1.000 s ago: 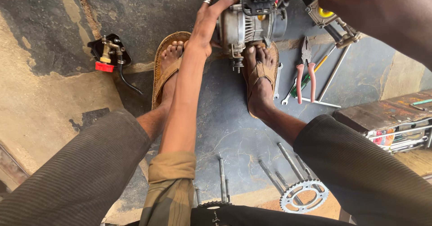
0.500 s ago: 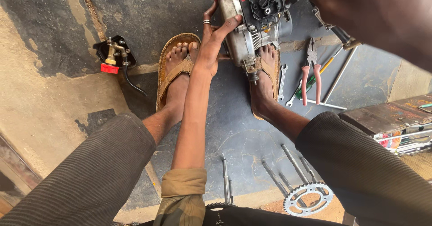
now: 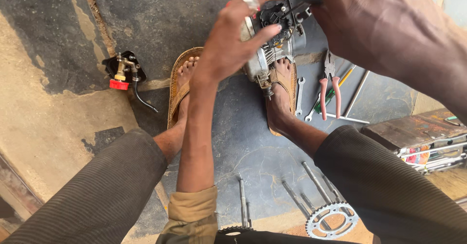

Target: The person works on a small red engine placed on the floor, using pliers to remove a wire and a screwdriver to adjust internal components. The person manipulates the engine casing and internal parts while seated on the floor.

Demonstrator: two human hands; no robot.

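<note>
Head view: two hands (image 3: pixel 233 40) grip one engine (image 3: pixel 272 44); one sprocket (image 3: pixel 332 219) nearby.

Soft, even daylight falls on the grey and tan concrete floor (image 3: pixel 58 127), bright without glare. Shadows are faint, pooling under the legs. The near right hand (image 3: pixel 389 30) looms large and slightly blurred; the frame's edges bend a little.

Cracked grey concrete floor (image 3: pixel 63 127): pink-handled pliers (image 3: pixel 329 86), silver spanner (image 3: pixel 299 94), long steel bolts (image 3: pixel 311 183), toothed steel sprocket (image 3: pixel 332 219), brass-and-red valve fitting (image 3: pixel 123 72).
</note>
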